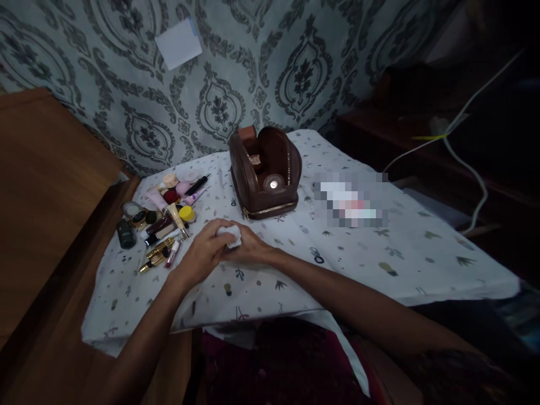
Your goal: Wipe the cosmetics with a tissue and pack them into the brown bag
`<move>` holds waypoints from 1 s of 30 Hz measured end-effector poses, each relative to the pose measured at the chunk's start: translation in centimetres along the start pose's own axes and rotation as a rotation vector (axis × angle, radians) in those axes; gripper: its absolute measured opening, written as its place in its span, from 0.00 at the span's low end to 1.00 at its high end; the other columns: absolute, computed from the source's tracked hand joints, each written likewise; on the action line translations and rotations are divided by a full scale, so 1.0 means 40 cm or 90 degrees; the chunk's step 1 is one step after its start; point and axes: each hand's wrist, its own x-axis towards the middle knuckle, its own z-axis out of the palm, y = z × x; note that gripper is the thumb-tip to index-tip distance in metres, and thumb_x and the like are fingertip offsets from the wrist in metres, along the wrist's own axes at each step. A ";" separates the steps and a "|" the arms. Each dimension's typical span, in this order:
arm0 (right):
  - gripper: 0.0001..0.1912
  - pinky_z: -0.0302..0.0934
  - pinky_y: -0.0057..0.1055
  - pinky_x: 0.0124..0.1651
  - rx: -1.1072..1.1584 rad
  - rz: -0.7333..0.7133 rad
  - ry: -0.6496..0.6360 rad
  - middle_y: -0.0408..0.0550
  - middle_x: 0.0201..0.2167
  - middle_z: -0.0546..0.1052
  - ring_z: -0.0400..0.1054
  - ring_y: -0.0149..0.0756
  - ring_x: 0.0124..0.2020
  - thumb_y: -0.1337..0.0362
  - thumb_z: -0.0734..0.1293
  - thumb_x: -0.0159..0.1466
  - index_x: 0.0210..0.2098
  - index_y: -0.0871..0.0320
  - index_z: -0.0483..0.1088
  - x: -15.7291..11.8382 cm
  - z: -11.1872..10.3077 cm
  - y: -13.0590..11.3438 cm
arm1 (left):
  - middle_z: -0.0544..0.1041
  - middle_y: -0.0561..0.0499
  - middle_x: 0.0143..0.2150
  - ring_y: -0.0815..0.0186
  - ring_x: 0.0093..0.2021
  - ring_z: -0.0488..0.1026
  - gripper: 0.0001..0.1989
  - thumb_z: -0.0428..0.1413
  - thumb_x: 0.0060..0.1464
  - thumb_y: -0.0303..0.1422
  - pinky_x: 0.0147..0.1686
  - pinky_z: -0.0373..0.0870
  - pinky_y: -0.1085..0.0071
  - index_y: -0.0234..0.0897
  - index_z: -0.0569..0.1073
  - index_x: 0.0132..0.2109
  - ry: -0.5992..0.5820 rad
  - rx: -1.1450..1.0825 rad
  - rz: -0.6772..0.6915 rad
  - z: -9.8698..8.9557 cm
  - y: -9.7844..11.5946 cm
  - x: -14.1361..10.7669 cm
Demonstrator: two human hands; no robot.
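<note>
My left hand [206, 246] presses its fingers on a crumpled white tissue [233, 236], just in front of the bag. Close against it, my right hand [248, 246] is curled behind the tissue. Whatever lies inside the right fingers is hidden. A brown makeup bag [265, 191] stands upright beyond my hands, its top unzipped and gaping. To the left lies a heap of cosmetics: a yellow-lidded jar [187, 214], a pink tube [157, 198], gold tubes [159, 248], a small lip gloss [172, 254] and a dark green bottle [125, 233].
A patterned white cloth [363, 270] covers the table. On its right side lies a blurred-out object [352, 205]. A white cable [476, 163] hangs over dark furniture at the right. A wooden panel [50, 202] stands at the left, and the papered wall [236, 79] rises behind.
</note>
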 end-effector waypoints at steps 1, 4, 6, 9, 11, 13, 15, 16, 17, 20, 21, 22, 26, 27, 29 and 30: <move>0.23 0.63 0.36 0.44 0.003 -0.017 -0.003 0.45 0.37 0.70 0.65 0.38 0.39 0.56 0.75 0.48 0.39 0.58 0.67 0.000 -0.002 0.002 | 0.72 0.43 0.52 0.61 0.53 0.70 0.17 0.45 0.61 0.21 0.50 0.71 0.64 0.38 0.77 0.43 -0.004 0.020 0.038 0.002 0.007 -0.011; 0.20 0.62 0.34 0.43 -0.014 -0.082 -0.051 0.45 0.36 0.69 0.65 0.37 0.38 0.61 0.74 0.48 0.38 0.59 0.68 0.008 -0.006 0.009 | 0.74 0.43 0.49 0.60 0.51 0.71 0.15 0.46 0.60 0.21 0.53 0.71 0.58 0.38 0.76 0.41 0.017 0.078 0.089 0.007 0.017 -0.054; 0.18 0.62 0.34 0.44 -0.028 -0.084 -0.043 0.46 0.37 0.70 0.66 0.37 0.39 0.65 0.73 0.50 0.40 0.60 0.70 0.015 -0.005 0.012 | 0.75 0.43 0.47 0.60 0.49 0.71 0.14 0.47 0.61 0.22 0.53 0.71 0.57 0.39 0.77 0.39 0.042 0.090 0.080 0.009 0.014 -0.084; 0.21 0.62 0.34 0.46 -0.041 -0.049 -0.003 0.47 0.39 0.72 0.68 0.39 0.42 0.68 0.73 0.48 0.43 0.60 0.71 0.020 -0.002 0.010 | 0.74 0.43 0.48 0.61 0.49 0.72 0.13 0.48 0.61 0.24 0.46 0.74 0.63 0.40 0.77 0.40 0.092 0.080 0.027 0.010 -0.002 -0.123; 0.25 0.62 0.35 0.47 -0.032 -0.038 0.001 0.47 0.40 0.72 0.68 0.39 0.42 0.65 0.76 0.46 0.44 0.60 0.71 0.020 -0.003 0.006 | 0.73 0.44 0.49 0.62 0.48 0.72 0.12 0.49 0.62 0.25 0.43 0.73 0.66 0.40 0.77 0.40 0.139 0.062 -0.024 0.014 -0.016 -0.140; 0.28 0.62 0.35 0.47 -0.013 -0.042 -0.004 0.47 0.40 0.72 0.68 0.40 0.42 0.61 0.78 0.46 0.45 0.60 0.71 0.019 -0.006 0.000 | 0.72 0.44 0.48 0.62 0.48 0.72 0.11 0.50 0.62 0.27 0.44 0.73 0.65 0.40 0.77 0.39 0.200 0.039 -0.089 0.022 -0.029 -0.149; 0.29 0.62 0.36 0.48 0.014 -0.040 -0.009 0.47 0.41 0.73 0.68 0.40 0.43 0.58 0.78 0.47 0.45 0.60 0.71 0.018 -0.011 -0.006 | 0.72 0.45 0.47 0.61 0.48 0.72 0.10 0.50 0.62 0.30 0.46 0.72 0.64 0.39 0.77 0.38 0.266 0.008 -0.166 0.034 -0.039 -0.149; 0.30 0.62 0.36 0.49 0.037 -0.033 -0.011 0.48 0.41 0.74 0.68 0.40 0.44 0.57 0.78 0.47 0.46 0.60 0.70 0.017 -0.013 -0.009 | 0.72 0.45 0.46 0.60 0.49 0.72 0.10 0.51 0.61 0.31 0.47 0.71 0.63 0.39 0.77 0.37 0.295 -0.012 -0.206 0.041 -0.042 -0.147; 0.30 0.62 0.36 0.49 0.065 -0.023 -0.017 0.48 0.42 0.74 0.68 0.40 0.45 0.57 0.79 0.47 0.46 0.61 0.70 0.017 -0.015 -0.013 | 0.72 0.46 0.45 0.60 0.50 0.72 0.09 0.51 0.61 0.32 0.48 0.71 0.62 0.39 0.76 0.37 0.319 -0.038 -0.245 0.047 -0.044 -0.145; 0.32 0.62 0.36 0.52 0.151 0.018 -0.048 0.49 0.43 0.75 0.69 0.41 0.46 0.56 0.79 0.46 0.47 0.61 0.70 0.016 -0.016 -0.024 | 0.73 0.45 0.44 0.58 0.51 0.71 0.08 0.53 0.59 0.34 0.51 0.70 0.60 0.38 0.75 0.38 0.364 -0.139 -0.328 0.064 -0.044 -0.139; 0.32 0.62 0.37 0.52 0.179 0.028 -0.061 0.48 0.43 0.76 0.69 0.41 0.46 0.56 0.79 0.46 0.47 0.60 0.69 0.016 -0.014 -0.027 | 0.74 0.45 0.44 0.58 0.51 0.71 0.08 0.53 0.59 0.35 0.52 0.70 0.59 0.38 0.75 0.39 0.374 -0.170 -0.342 0.066 -0.043 -0.139; 0.32 0.62 0.36 0.52 0.205 0.034 -0.075 0.48 0.43 0.76 0.70 0.40 0.46 0.56 0.79 0.46 0.47 0.60 0.69 0.016 -0.011 -0.030 | 0.74 0.45 0.44 0.58 0.52 0.71 0.08 0.53 0.59 0.35 0.53 0.69 0.59 0.37 0.75 0.40 0.382 -0.193 -0.349 0.066 -0.042 -0.140; 0.38 0.61 0.34 0.52 0.271 0.039 -0.110 0.47 0.44 0.74 0.69 0.38 0.47 0.57 0.80 0.44 0.51 0.57 0.66 0.012 0.015 -0.036 | 0.74 0.44 0.47 0.57 0.54 0.70 0.10 0.53 0.59 0.37 0.55 0.67 0.58 0.38 0.76 0.42 0.369 -0.206 -0.360 0.044 -0.032 -0.153; 0.39 0.62 0.34 0.52 0.269 0.041 -0.115 0.46 0.43 0.73 0.69 0.37 0.46 0.57 0.80 0.43 0.51 0.56 0.65 0.010 0.023 -0.036 | 0.74 0.44 0.46 0.58 0.54 0.70 0.10 0.53 0.59 0.37 0.55 0.66 0.58 0.38 0.76 0.42 0.357 -0.198 -0.356 0.036 -0.028 -0.157; 0.40 0.62 0.32 0.48 0.252 0.046 -0.123 0.43 0.39 0.72 0.68 0.35 0.42 0.57 0.80 0.42 0.51 0.55 0.63 0.005 0.038 -0.036 | 0.73 0.45 0.45 0.58 0.52 0.70 0.11 0.53 0.59 0.36 0.54 0.66 0.60 0.38 0.77 0.42 0.330 -0.182 -0.337 0.022 -0.019 -0.167; 0.39 0.62 0.31 0.46 0.238 0.048 -0.131 0.41 0.37 0.71 0.68 0.34 0.40 0.57 0.80 0.42 0.50 0.55 0.63 0.002 0.045 -0.036 | 0.73 0.45 0.45 0.59 0.52 0.70 0.11 0.53 0.59 0.36 0.54 0.66 0.60 0.38 0.77 0.42 0.318 -0.173 -0.323 0.018 -0.015 -0.172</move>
